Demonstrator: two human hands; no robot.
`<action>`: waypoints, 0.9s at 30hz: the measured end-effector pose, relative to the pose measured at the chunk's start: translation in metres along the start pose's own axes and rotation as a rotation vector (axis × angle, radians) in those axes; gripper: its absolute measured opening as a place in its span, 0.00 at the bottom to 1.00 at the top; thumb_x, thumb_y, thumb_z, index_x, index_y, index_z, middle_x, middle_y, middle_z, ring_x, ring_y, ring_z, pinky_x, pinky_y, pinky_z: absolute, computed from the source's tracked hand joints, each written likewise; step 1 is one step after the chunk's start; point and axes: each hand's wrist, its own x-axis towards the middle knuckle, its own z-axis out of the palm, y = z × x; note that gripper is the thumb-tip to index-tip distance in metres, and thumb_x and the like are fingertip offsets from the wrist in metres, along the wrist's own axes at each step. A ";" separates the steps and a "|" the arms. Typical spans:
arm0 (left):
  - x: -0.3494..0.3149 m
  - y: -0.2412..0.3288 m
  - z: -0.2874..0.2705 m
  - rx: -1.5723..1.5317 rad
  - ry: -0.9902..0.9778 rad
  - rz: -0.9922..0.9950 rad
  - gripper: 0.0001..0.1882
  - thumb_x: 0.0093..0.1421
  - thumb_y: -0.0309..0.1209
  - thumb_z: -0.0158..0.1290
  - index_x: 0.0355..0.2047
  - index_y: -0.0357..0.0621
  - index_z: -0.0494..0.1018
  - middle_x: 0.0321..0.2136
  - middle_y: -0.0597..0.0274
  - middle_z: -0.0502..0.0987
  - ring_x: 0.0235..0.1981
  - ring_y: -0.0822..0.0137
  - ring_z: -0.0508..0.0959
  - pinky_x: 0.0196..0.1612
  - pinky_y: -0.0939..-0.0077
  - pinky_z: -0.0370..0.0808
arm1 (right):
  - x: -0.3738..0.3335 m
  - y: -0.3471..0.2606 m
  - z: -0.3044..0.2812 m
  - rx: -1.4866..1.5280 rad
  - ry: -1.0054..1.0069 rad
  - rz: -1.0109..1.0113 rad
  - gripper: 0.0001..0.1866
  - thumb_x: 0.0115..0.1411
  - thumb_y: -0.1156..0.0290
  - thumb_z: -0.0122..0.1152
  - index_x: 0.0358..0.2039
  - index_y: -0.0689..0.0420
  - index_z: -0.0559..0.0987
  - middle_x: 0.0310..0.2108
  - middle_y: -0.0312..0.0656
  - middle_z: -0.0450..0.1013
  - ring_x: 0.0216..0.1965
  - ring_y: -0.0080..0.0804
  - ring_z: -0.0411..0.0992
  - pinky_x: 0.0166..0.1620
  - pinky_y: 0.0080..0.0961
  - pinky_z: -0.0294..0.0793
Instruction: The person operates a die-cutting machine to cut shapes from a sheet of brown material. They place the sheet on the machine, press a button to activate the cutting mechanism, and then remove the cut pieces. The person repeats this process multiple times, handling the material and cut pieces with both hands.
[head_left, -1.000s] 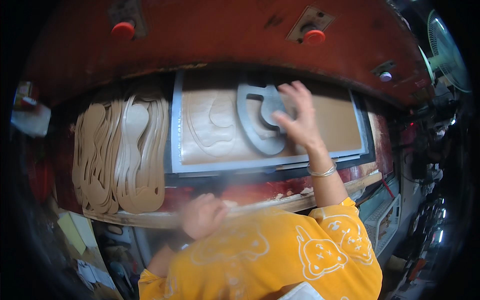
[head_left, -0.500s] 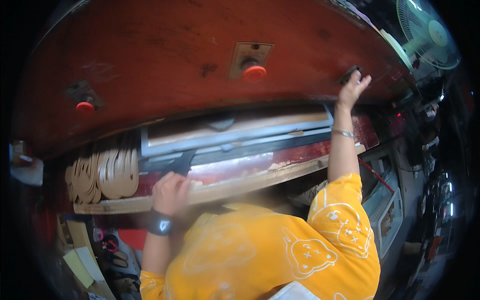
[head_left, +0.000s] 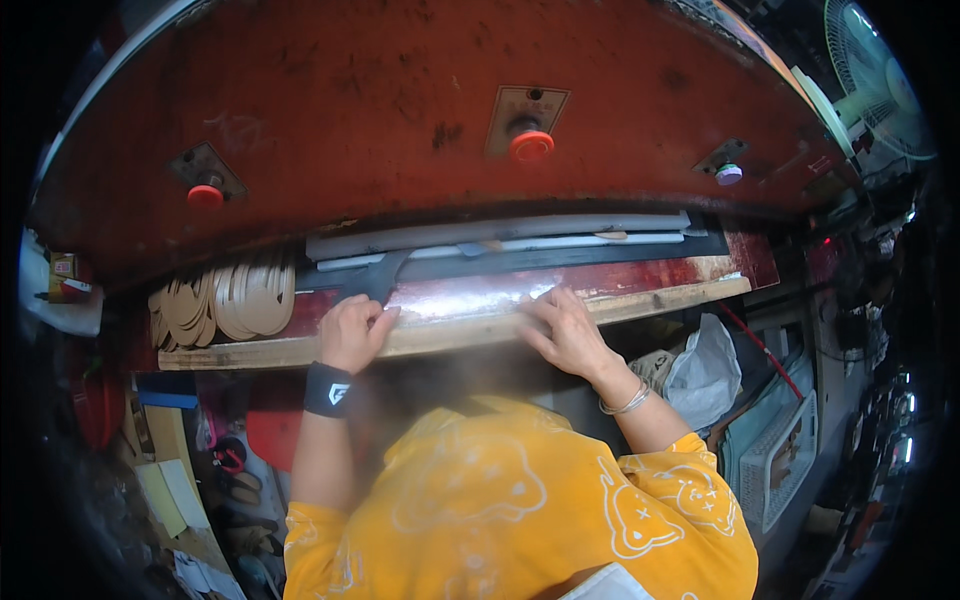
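Observation:
A big red press head [head_left: 420, 110] with red buttons [head_left: 531, 146] fills the top of the view and sits low over the bed. My left hand [head_left: 352, 333] is closed around a dark handle [head_left: 378, 280] that sticks out from the grey tray [head_left: 500, 240] under the head. My right hand [head_left: 562, 328] lies flat, fingers spread, on the shiny front ledge [head_left: 460, 300] of the press. The tan sheet and metal cutting die on the tray are hidden under the head.
A stack of tan cut-out pieces [head_left: 225, 300] lies at the left on the wooden front rail [head_left: 250, 352]. A white plastic bag [head_left: 700, 375] and a white basket [head_left: 785, 455] sit lower right. A fan [head_left: 880, 80] stands at top right.
The press head has come down over the tray. My right hand left the die, reached up to the head's right side, then dropped to the front ledge. My left hand took the handle.

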 end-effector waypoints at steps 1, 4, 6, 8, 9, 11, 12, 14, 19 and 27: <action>0.000 0.000 0.002 0.001 0.019 0.002 0.17 0.55 0.38 0.56 0.17 0.39 0.73 0.19 0.53 0.70 0.25 0.51 0.74 0.28 0.60 0.69 | -0.001 -0.001 -0.002 0.003 0.004 -0.005 0.17 0.52 0.66 0.63 0.43 0.57 0.78 0.33 0.48 0.69 0.38 0.46 0.67 0.45 0.36 0.67; 0.000 -0.001 0.004 0.026 0.054 0.013 0.18 0.56 0.39 0.55 0.16 0.40 0.72 0.19 0.54 0.70 0.26 0.51 0.74 0.28 0.58 0.69 | -0.005 -0.006 -0.002 -0.013 0.040 -0.010 0.19 0.51 0.67 0.63 0.44 0.59 0.77 0.33 0.49 0.69 0.39 0.46 0.67 0.45 0.36 0.67; -0.001 0.000 0.005 0.061 0.045 0.000 0.18 0.56 0.40 0.55 0.16 0.40 0.72 0.19 0.54 0.71 0.27 0.51 0.74 0.29 0.58 0.69 | -0.007 -0.010 0.000 0.022 0.057 0.023 0.20 0.51 0.66 0.64 0.45 0.60 0.77 0.34 0.50 0.69 0.39 0.48 0.67 0.46 0.36 0.67; -0.001 0.002 0.004 0.078 0.049 0.007 0.18 0.57 0.40 0.54 0.16 0.40 0.72 0.20 0.55 0.71 0.28 0.51 0.75 0.29 0.58 0.70 | -0.007 -0.014 -0.003 0.038 0.008 0.061 0.21 0.52 0.65 0.64 0.45 0.61 0.76 0.35 0.51 0.69 0.41 0.49 0.67 0.46 0.36 0.67; -0.001 0.003 0.003 0.084 0.032 -0.002 0.18 0.56 0.40 0.54 0.16 0.41 0.72 0.20 0.55 0.71 0.28 0.51 0.75 0.29 0.58 0.70 | -0.005 -0.014 -0.009 0.040 -0.035 0.080 0.21 0.52 0.65 0.64 0.46 0.61 0.76 0.36 0.51 0.69 0.41 0.49 0.67 0.47 0.36 0.67; 0.000 0.005 0.001 0.075 -0.004 -0.028 0.18 0.56 0.41 0.54 0.17 0.42 0.73 0.20 0.56 0.71 0.28 0.52 0.75 0.30 0.58 0.70 | 0.005 -0.012 -0.023 0.004 -0.140 0.039 0.22 0.52 0.64 0.63 0.46 0.62 0.76 0.38 0.53 0.72 0.43 0.48 0.70 0.47 0.34 0.69; 0.002 0.006 0.000 0.057 -0.023 -0.040 0.18 0.56 0.41 0.54 0.17 0.42 0.73 0.20 0.56 0.71 0.28 0.52 0.74 0.29 0.59 0.70 | 0.015 -0.008 -0.033 0.089 -0.260 0.119 0.22 0.52 0.64 0.63 0.45 0.62 0.76 0.38 0.53 0.73 0.42 0.47 0.71 0.47 0.33 0.70; 0.005 0.007 -0.001 0.041 -0.096 -0.070 0.17 0.55 0.42 0.54 0.16 0.43 0.74 0.20 0.57 0.70 0.28 0.53 0.74 0.29 0.59 0.70 | 0.044 0.002 -0.053 0.261 -0.494 0.207 0.21 0.52 0.64 0.64 0.45 0.62 0.77 0.39 0.54 0.74 0.41 0.45 0.74 0.46 0.32 0.72; 0.023 0.003 -0.002 -0.003 -0.159 -0.032 0.18 0.54 0.41 0.56 0.13 0.42 0.71 0.16 0.54 0.69 0.20 0.52 0.72 0.22 0.60 0.64 | 0.164 0.010 -0.033 -0.007 0.104 0.159 0.41 0.46 0.54 0.69 0.58 0.58 0.65 0.57 0.59 0.61 0.60 0.53 0.58 0.61 0.39 0.57; 0.047 -0.002 -0.011 -0.088 -0.259 0.003 0.17 0.51 0.36 0.59 0.12 0.38 0.71 0.13 0.56 0.67 0.16 0.53 0.71 0.20 0.62 0.64 | 0.243 0.012 0.002 -0.024 0.000 0.270 0.43 0.36 0.53 0.68 0.58 0.47 0.68 0.63 0.58 0.52 0.61 0.68 0.49 0.60 0.55 0.55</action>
